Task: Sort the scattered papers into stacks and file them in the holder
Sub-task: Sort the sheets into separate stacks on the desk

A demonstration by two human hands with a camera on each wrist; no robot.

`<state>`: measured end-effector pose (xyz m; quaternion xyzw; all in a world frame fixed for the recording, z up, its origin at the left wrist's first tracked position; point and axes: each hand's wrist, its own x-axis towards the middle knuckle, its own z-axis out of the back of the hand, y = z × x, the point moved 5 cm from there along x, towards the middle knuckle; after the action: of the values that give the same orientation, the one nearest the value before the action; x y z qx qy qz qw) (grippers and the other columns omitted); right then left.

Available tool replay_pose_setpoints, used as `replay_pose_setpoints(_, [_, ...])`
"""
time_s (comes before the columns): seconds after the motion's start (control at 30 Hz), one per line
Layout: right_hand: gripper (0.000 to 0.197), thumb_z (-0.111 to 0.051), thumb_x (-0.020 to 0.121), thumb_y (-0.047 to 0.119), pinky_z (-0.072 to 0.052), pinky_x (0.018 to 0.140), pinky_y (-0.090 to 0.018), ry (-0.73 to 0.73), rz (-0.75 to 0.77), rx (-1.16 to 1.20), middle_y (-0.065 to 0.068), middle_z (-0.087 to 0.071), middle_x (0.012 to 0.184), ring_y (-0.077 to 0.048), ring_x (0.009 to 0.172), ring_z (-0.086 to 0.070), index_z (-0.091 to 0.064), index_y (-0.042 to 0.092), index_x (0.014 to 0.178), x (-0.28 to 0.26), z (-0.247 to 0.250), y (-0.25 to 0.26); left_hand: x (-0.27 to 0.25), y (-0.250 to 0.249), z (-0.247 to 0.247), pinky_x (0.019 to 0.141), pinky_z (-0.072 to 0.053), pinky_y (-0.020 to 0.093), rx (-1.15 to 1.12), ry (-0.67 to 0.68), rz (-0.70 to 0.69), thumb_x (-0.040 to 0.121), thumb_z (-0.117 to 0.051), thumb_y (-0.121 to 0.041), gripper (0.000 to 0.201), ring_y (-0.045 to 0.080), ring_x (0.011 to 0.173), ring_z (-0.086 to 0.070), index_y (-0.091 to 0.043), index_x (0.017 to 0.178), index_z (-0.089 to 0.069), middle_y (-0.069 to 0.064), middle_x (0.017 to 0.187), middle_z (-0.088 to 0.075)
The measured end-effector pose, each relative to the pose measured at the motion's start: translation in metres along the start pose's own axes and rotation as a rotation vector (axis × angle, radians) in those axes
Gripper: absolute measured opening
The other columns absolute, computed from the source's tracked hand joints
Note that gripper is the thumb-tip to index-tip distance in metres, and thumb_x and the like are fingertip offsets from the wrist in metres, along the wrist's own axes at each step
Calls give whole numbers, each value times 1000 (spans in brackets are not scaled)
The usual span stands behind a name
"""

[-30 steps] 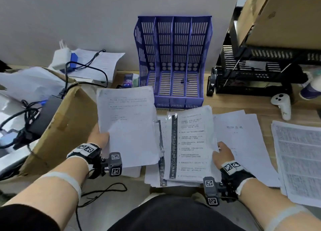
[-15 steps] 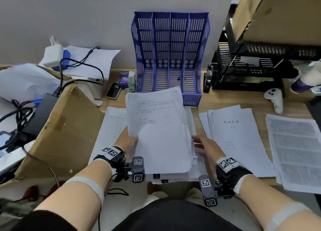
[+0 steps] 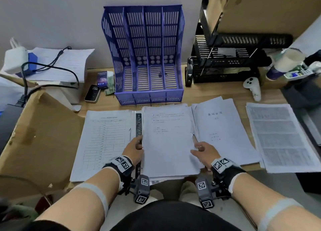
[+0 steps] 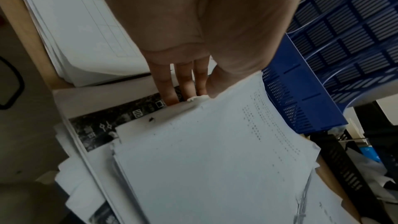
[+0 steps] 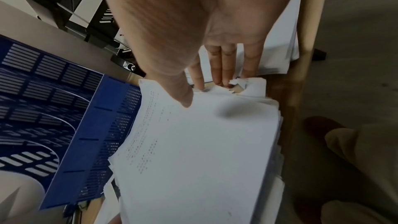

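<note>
Both lowered, left hand (image 3: 134, 149), right hand (image 3: 203, 151) pinching flat middle stack (image 3: 168, 144)

Soft, even light fills the head view, leaving the paper stack (image 3: 169, 140) between the left hand (image 3: 134, 148) and right hand (image 3: 204, 150) bright with faint shadows, lines beyond them bowing toward the edges, while both wrist views are dimmer, grainy and blurred at the palms.
</note>
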<state>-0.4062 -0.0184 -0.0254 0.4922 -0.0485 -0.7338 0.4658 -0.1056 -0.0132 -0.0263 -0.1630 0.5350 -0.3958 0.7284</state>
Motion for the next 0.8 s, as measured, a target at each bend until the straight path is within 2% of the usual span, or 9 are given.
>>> replay_pose_setpoints(0.13, [44,-70,82,36,-48,87,-28,-49,10,-107,-9,-56,122,-19,93,-59,-60,17,121,6,-5,0,-5,-6,2,70,-51,27,109,-64,-57,91,-49,3,61,17,76,-57,-28,143,-46,1,94,-60])
replay_pose_setpoints(0.23, [42,-70,81,39,-44,78,-25,-44,-83,-163,-7,-47,119,-18,84,-55,-60,16,115,10,-7,0,-7,-8,1,73,-54,29,128,-66,-46,92,-50,1,56,20,79,-59,-27,140,-50,1,100,-61])
replay_pose_setpoints(0.3, [24,-71,77,41,-41,67,-23,-37,-110,-227,-6,-44,95,-17,69,-50,-59,21,86,10,-8,3,-7,-7,2,77,-55,31,150,-67,-38,91,-50,0,55,21,80,-60,-25,139,-52,2,108,-62])
replay_pose_setpoints(0.33, [26,-72,73,40,-40,60,-21,-37,-99,-241,-4,-40,83,-17,61,-46,-51,24,69,11,-8,5,-6,-6,2,75,-55,30,165,-68,-36,90,-49,0,55,21,80,-60,-26,140,-52,2,110,-64])
replay_pose_setpoints(0.4, [32,-71,71,30,-36,51,-20,-51,-66,-246,-4,-45,72,-17,57,-47,-42,25,57,14,-8,5,-4,-6,2,73,-53,27,186,-54,-43,91,-50,-2,54,21,82,-62,-26,139,-53,5,112,-67])
replay_pose_setpoints(0.53, [21,-62,82,10,-44,56,-21,-99,-5,-237,3,-59,70,-14,64,-54,-55,19,64,11,0,6,-1,-9,3,77,-47,23,242,-73,-62,90,-54,-3,47,21,93,-62,-20,134,-59,7,114,-70])
replay_pose_setpoints(0.63, [10,-59,84,13,-49,65,-24,-111,-5,-206,4,-64,78,-16,71,-60,-60,19,76,8,4,4,1,-11,3,78,-52,27,231,-108,-62,90,-54,-3,45,20,83,-60,-19,131,-60,6,99,-67])
replay_pose_setpoints(0.73, [3,-65,83,24,-48,68,-23,-81,-34,-173,5,-65,84,-17,78,-63,-62,24,84,7,3,3,3,-11,-1,87,-56,35,229,-99,-39,90,-50,-7,45,20,94,-64,-27,130,-55,-2,102,-65])
replay_pose_setpoints(0.8, [8,-68,81,28,-50,70,-23,-55,-44,-165,5,-66,85,-17,81,-65,-62,25,85,7,1,3,5,-13,-4,80,-54,28,240,-75,-37,89,-50,-7,46,19,93,-64,-29,130,-53,-1,103,-66])
